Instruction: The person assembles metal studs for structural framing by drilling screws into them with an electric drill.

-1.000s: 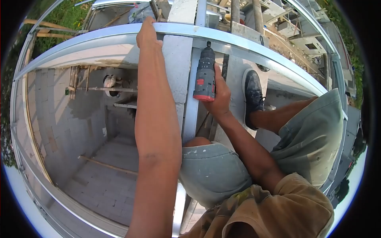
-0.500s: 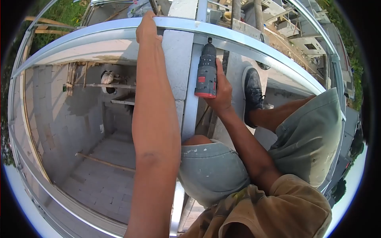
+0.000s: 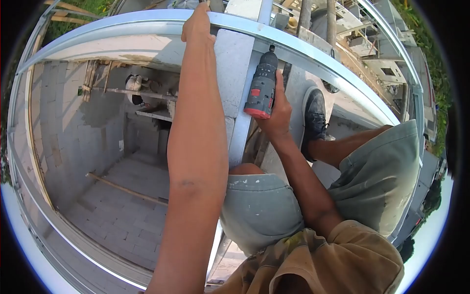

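Observation:
A black-and-grey cordless drill with a red base (image 3: 261,90) is gripped in my right hand (image 3: 279,105). Its bit points away from me, the tip right at the near side of a long silver metal channel (image 3: 240,23). My left arm is stretched out, and my left hand (image 3: 197,25) is closed around that channel, left of the drill; its fingertips are partly hidden. A second metal bar (image 3: 239,139) runs from under the drill back toward my leg, beside a pale block wall (image 3: 234,56).
Down on the left lies a deep room with a block floor (image 3: 117,201) and a wooden pole (image 3: 127,188). A person (image 3: 134,88) is at work down there. My shoe (image 3: 315,112) rests on a ledge at right. Metal framing (image 3: 416,88) curves around the edges.
The view has shifted, so the channel and both hands appear further right. The drill now leans slightly, its tip to the right. Both hands keep their hold.

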Tool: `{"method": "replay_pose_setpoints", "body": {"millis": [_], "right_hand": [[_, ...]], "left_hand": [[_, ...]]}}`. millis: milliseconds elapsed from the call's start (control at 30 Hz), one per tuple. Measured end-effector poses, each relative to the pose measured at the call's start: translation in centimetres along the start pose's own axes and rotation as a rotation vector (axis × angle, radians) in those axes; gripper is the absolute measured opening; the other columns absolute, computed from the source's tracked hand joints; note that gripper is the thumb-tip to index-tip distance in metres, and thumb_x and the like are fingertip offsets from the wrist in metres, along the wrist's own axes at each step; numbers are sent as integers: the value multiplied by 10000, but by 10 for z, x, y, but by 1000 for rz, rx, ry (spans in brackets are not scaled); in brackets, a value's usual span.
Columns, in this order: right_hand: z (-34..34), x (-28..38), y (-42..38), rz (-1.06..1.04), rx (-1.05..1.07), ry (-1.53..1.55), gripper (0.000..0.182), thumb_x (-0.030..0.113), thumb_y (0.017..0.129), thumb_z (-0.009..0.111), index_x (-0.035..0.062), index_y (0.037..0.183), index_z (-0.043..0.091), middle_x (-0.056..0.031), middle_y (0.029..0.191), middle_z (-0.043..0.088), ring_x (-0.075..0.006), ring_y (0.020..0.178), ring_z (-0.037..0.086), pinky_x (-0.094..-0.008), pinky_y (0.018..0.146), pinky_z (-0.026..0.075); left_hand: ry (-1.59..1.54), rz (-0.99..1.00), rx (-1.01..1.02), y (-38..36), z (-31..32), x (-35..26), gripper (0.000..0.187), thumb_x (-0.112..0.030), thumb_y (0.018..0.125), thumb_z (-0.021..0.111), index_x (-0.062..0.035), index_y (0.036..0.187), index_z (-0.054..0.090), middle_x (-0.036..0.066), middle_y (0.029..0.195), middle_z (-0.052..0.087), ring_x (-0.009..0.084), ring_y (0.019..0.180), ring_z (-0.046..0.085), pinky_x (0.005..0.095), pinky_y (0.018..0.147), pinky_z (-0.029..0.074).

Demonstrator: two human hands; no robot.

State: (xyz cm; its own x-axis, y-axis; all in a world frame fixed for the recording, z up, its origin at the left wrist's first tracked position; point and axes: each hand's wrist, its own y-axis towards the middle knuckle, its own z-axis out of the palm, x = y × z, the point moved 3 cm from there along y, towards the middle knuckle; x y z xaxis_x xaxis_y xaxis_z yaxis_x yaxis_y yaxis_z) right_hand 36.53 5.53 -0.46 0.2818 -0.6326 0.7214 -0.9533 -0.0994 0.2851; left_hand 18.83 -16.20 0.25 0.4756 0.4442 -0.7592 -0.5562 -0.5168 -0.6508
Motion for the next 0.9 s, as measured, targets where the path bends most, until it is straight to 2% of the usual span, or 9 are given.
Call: {"method": "replay_pose_setpoints", "body": {"millis": [133, 233, 333, 400, 433, 500, 600, 867, 900], "right_hand": [[-1, -1, 0, 18, 15, 22, 1061, 154, 634, 879, 1, 1498, 283, -192, 995, 687, -326, 838, 704, -383, 698, 565], [0, -2, 2, -6, 14, 5, 1082, 225, 634, 896, -8, 1496, 286, -183, 985, 684, -330, 837, 695, -389, 689, 562], [-2, -3, 3, -31, 13, -9, 1062, 217, 646, 887, -10, 1494, 290, -184, 990, 686, -327, 835, 698, -387, 684, 565], [-3, -3, 2, -43, 15, -18, 1049, 216, 654, 882, -10, 1492, 293, -183, 991, 687, -325, 832, 700, -386, 682, 566], [-2, -4, 1, -36, 9, -11, 1034, 218, 665, 875, -15, 1489, 297, -185, 995, 687, -325, 831, 700, -385, 681, 567], [-1, -4, 3, -45, 17, 0, 1018, 219, 676, 868, -19, 1486, 300, -188, 998, 687, -325, 829, 701, -384, 679, 569], [-2, -8, 1, -25, 51, -29, 1025, 117, 641, 870, -5, 1486, 304, -189, 975, 699, -317, 808, 715, -372, 692, 568], [-4, -3, 6, -46, -7, 51, 927, 246, 714, 846, -68, 1440, 362, -202, 968, 693, -334, 812, 709, -379, 679, 568], [-3, -4, 7, -45, -9, 57, 927, 246, 714, 846, -68, 1440, 362, -202, 968, 693, -334, 812, 709, -379, 679, 568]], "left_hand": [[-7, -2, 68, -11, 4, 0, 430, -339, 726, 688, -63, 1046, 609, 47, 1078, 531, 219, 966, 523, 448, 715, 439], [195, 153, -119, -28, 5, -4, 378, -329, 732, 682, -66, 995, 615, 34, 986, 542, 197, 825, 539, 399, 614, 400], [85, -2, 9, -4, -12, -3, 354, -322, 740, 675, -65, 978, 622, 40, 996, 537, 182, 790, 530, 382, 601, 376], [-132, 30, 397, 1, -22, 1, 362, -316, 746, 674, -54, 989, 615, 39, 998, 540, 182, 820, 532, 392, 613, 390], [-136, 27, 392, 5, -15, 5, 362, -316, 746, 674, -54, 989, 615, 39, 998, 540, 182, 820, 532, 392, 613, 390], [-72, -14, 61, -8, 1, -1, 367, -319, 751, 674, -53, 993, 608, 35, 970, 547, 175, 844, 532, 388, 637, 398], [-37, -36, -7, -18, -2, -6, 357, -315, 756, 670, -52, 986, 595, 29, 933, 550, 166, 852, 527, 380, 663, 401], [-11, -80, -69, 12, -5, 7, 278, -302, 725, 653, -75, 867, 581, 1, 833, 495, 131, 698, 437, 342, 537, 307], [2, -66, -33, 17, -6, 7, 465, -331, 730, 667, 5, 982, 466, 72, 895, 482, 157, 706, 454, 337, 519, 344]]}}
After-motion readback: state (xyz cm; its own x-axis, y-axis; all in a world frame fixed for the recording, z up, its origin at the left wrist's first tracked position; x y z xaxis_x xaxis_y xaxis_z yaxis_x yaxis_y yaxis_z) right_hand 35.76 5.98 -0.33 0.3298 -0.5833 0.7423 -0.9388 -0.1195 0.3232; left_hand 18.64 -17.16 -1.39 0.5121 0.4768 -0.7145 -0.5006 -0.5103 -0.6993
